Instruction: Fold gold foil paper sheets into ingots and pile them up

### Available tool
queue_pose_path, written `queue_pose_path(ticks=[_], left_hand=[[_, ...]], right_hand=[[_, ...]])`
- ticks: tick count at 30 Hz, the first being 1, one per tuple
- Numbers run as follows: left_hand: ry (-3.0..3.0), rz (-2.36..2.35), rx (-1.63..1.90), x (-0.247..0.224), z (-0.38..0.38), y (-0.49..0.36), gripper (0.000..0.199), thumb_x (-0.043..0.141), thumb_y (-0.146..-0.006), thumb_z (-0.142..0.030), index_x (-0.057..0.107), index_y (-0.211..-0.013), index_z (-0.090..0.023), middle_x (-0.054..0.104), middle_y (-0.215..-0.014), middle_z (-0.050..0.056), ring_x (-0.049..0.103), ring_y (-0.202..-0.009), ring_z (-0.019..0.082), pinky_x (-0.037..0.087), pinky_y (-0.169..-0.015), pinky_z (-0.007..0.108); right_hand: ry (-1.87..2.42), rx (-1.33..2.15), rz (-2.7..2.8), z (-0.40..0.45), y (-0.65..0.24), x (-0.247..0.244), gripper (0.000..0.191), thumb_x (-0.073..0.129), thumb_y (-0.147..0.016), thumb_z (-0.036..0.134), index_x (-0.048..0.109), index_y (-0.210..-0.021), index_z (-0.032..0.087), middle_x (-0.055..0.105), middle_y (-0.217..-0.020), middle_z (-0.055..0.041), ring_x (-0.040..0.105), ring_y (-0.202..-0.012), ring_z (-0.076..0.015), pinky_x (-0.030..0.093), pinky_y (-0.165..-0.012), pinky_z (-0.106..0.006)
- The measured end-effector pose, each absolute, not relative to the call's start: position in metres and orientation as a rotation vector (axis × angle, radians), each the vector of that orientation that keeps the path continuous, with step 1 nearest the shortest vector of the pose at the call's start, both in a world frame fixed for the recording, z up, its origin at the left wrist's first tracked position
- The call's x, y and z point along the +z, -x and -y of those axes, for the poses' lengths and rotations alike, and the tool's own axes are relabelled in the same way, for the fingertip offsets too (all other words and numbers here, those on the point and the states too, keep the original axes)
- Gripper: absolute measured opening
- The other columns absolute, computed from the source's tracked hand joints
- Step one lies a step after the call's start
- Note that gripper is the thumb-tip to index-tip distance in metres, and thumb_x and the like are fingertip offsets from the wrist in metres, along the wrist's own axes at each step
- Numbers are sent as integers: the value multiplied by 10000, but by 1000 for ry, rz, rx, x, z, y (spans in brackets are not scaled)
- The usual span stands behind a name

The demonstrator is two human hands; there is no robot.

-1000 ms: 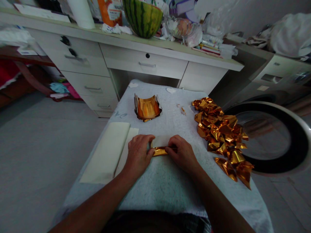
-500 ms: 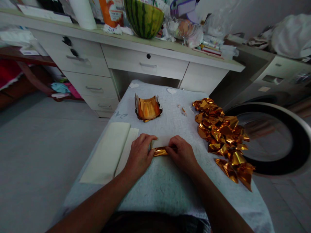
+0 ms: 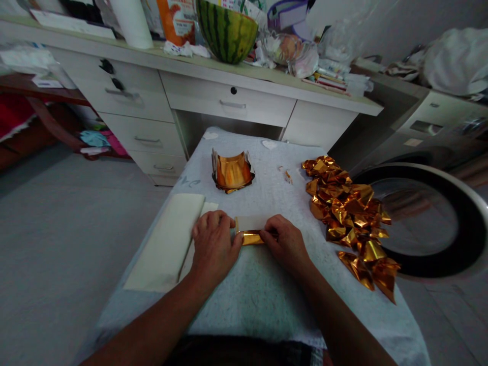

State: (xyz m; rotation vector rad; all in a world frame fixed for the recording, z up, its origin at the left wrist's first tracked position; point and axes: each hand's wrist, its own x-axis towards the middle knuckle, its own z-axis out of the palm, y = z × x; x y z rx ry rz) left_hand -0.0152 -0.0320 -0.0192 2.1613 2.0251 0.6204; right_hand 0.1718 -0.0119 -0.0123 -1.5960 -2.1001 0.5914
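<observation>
A small pale sheet (image 3: 251,222) with a shiny gold folded strip (image 3: 253,237) along its near edge lies between my hands. My left hand (image 3: 215,241) has its thumb at the strip's left end, its other fingers bent over the sheet's left side. At the right end, my right hand (image 3: 285,240) pinches the strip. Left of my left hand lies a folded stack of cream paper (image 3: 168,239). Beyond my hands stands a curved stack of gold foil sheets (image 3: 232,171). Several folded gold foil pieces (image 3: 343,203) are heaped on the right.
A pale cloth covers the table (image 3: 244,305). Behind it, a white desk (image 3: 229,96) bears a cut watermelon (image 3: 226,31), an orange packet (image 3: 176,21) and a white roll (image 3: 131,23). A washing machine (image 3: 438,117) with its round door open stands at the right.
My left hand has shifted slightly left, its fingers drawing back from the sheet's left edge and showing more of it. My right hand stays at the strip's right end.
</observation>
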Motion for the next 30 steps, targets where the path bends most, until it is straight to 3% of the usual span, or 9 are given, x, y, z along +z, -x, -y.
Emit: queue_pose_path(ticks=[12,30], left_hand=[[-2125,-1891,732,-24,26,15,145,654,-792,-212,611,-929,-230,596,-1055,54,480,-1081,287,350,-912,443],[-2122,-1905,700,-20,29,14,126,646,-817,-237,603,-933,-214,602,-990,59,493,-1041,293,357,-879,439]], right_hand=[[1664,668,2121,7,-171,-4,136,645,-822,200,563,-714,186,575,-779,10,529,-722,-134,361,-656,-249],[1724,633,2079,7,-168,-5,128,634,-827,219,563,-725,189,593,-787,2,537,-721,-139,363,-650,-249]])
